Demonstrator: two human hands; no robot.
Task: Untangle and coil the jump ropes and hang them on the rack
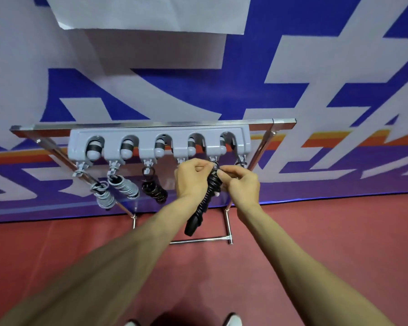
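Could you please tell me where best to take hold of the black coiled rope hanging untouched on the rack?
Grip the black coiled rope round its thick middle, coming from the front-right: it hangs free under its hook, and a grey rope crowds its left.

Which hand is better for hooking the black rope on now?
Probably the right hand: its fingertips pinch the top of the black coiled jump rope just below the gray hook. The left hand pinches there too, from the other side.
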